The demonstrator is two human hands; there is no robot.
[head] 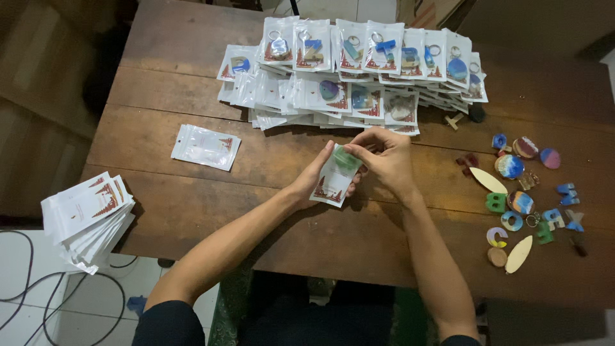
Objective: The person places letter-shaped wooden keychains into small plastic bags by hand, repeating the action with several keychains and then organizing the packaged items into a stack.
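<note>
My left hand [312, 181] holds a small clear pouch [332, 184] with a white card and a red tree print, over the middle of the wooden table [166, 70]. My right hand [387, 158] pinches a green keychain piece [346, 158] at the pouch's open top, partly inside it. Both hands touch the pouch.
A big heap of filled keychain pouches [349, 74] lies at the table's far side. One empty pouch [205, 147] lies to the left. A stack of white cards [86, 218] sits at the left edge. Several loose coloured letters and wooden shapes [520, 202] lie on the right. Cables [38, 288] run on the floor.
</note>
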